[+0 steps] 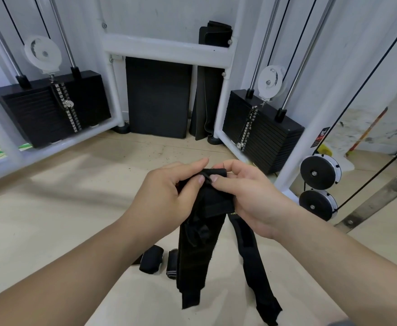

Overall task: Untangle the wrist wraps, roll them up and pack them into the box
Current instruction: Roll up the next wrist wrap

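Floor (63, 208): pale, matte wood-look boards, with dark specks near the machine.
Machine frame (167, 51): white-painted round metal tubing, with chrome guide rods and thin black cables running up from it.
Weight stacks (28, 114): two blocks of flat black plates, one on each side, each with a metal pin strip down its front.
Pad (157, 97): a black, dull rectangular slab leaning upright against the wall under the crossbar.
Wrist wraps (199, 252): black woven fabric straps with fuzzy edges, tangled together and held up in mid-air between the two hands. Their long axis is near vertical. The bunched top end is up at the fingers, and two tails hang down towards the floor, spreading apart like an upturned V.
Left hand (162, 201): fingers curled, with the thumb and forefinger pinching the top fold of the wraps.
Right hand (251, 196): fingers curled, with the thumb and forefinger pinching the same top fold, just beside the left thumb.
Rolled wraps (151, 258): two short black cylinders lying on the floor just beside the hanging tail.
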Motion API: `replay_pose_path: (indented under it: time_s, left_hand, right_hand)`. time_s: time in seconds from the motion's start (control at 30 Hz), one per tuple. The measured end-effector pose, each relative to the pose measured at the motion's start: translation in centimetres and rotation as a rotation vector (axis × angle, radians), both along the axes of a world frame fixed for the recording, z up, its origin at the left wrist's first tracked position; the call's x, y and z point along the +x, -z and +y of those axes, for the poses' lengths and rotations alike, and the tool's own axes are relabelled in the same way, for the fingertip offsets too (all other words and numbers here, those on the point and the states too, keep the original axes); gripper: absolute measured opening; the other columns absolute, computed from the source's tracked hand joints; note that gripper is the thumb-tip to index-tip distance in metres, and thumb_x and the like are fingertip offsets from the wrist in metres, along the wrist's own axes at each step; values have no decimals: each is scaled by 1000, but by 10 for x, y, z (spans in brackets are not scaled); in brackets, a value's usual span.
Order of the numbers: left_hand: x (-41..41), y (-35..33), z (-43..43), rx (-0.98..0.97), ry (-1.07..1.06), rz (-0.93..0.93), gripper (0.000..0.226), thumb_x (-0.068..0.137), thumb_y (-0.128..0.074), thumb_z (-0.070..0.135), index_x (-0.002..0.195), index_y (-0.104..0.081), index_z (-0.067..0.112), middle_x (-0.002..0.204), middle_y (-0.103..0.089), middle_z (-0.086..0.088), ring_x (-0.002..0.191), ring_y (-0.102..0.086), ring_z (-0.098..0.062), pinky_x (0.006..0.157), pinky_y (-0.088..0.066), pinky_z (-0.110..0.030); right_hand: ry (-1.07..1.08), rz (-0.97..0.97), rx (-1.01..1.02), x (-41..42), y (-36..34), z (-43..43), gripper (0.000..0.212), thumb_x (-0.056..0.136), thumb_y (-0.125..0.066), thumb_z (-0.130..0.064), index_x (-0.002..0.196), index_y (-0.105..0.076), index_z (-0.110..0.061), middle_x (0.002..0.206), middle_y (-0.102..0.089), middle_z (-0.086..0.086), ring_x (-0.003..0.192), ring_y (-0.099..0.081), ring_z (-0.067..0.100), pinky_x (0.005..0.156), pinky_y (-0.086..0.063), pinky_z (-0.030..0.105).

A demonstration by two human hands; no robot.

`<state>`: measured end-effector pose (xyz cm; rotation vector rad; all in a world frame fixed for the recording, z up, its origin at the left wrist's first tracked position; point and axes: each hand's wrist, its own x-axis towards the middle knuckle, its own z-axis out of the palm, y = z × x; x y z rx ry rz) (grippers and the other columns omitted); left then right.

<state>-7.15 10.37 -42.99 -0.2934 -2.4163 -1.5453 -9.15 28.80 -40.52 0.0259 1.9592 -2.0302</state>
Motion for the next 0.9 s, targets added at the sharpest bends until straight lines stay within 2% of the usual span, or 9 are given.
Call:
replay_pose_path:
  time_s: [0.1,0.17,0.23,0.37,0.47,0.57,0.67,0.8,0.9]
  left_hand:
    - [-2,0,-2,30,-17,9,35,100,-69,12,127,-76,31,113,-78,17,112,-69,2,100,-56,-24]
    - [-2,-2,-2,67,15,-27,35,100,-68,8,121,-79,33,113,-78,19,113,-69,5,102,-55,-22]
    - [0,-3,-2,110,48,-64,38,100,-67,4,115,-80,36,111,-79,21,112,-70,5,99,-55,-18]
    - [3,-2,0,151,33,-78,41,99,-69,3,109,-80,41,107,-79,24,107,-71,7,92,-54,-10]
    - [2,3,2,163,11,-76,36,98,-70,4,113,-81,34,109,-79,22,109,-71,7,95,-54,-12]
    - [4,0,4,188,46,-120,32,100,-69,4,118,-82,27,111,-80,19,112,-71,4,97,-55,-14]
    - [5,-9,4,277,78,-222,28,103,-65,11,117,-81,29,108,-80,19,108,-72,5,91,-55,-12]
    - [1,-13,3,352,47,-472,28,106,-62,27,132,-69,32,103,-81,8,100,-77,-9,96,-61,-34]
    - [1,-13,1,356,122,-592,23,109,-55,23,121,-75,23,106,-80,-12,100,-77,-28,94,-64,-47]
  right_hand:
    - [-26,21,27,2,-3,0,23,100,-68,-7,123,-66,-3,102,-72,25,100,-71,36,99,-52,58]
    - [-43,44,43,4,-5,-1,27,98,-70,-5,126,-68,-4,112,-76,26,106,-76,39,102,-57,54]
    - [-50,65,79,5,-6,-1,27,97,-70,-1,124,-70,-5,114,-76,26,108,-76,39,97,-61,49]
    - [-66,124,190,5,-5,-3,25,97,-68,0,119,-70,-12,105,-79,19,90,-77,24,89,-64,46]
    - [-30,183,276,5,0,-9,24,95,-67,-6,115,-71,-19,100,-81,8,89,-78,18,85,-66,37]
    - [7,228,351,4,4,-13,20,95,-66,-11,110,-70,-24,98,-80,2,92,-78,19,83,-65,36]
    - [-2,222,343,3,4,-10,21,95,-64,-9,108,-70,-25,90,-78,-1,79,-74,11,74,-62,31]
    - [1,254,360,1,1,-6,19,97,-63,-8,109,-69,-22,96,-78,8,76,-71,13,72,-60,34]
    - [-10,307,410,2,3,-5,21,98,-62,-7,106,-69,-25,97,-77,3,85,-73,16,80,-64,40]
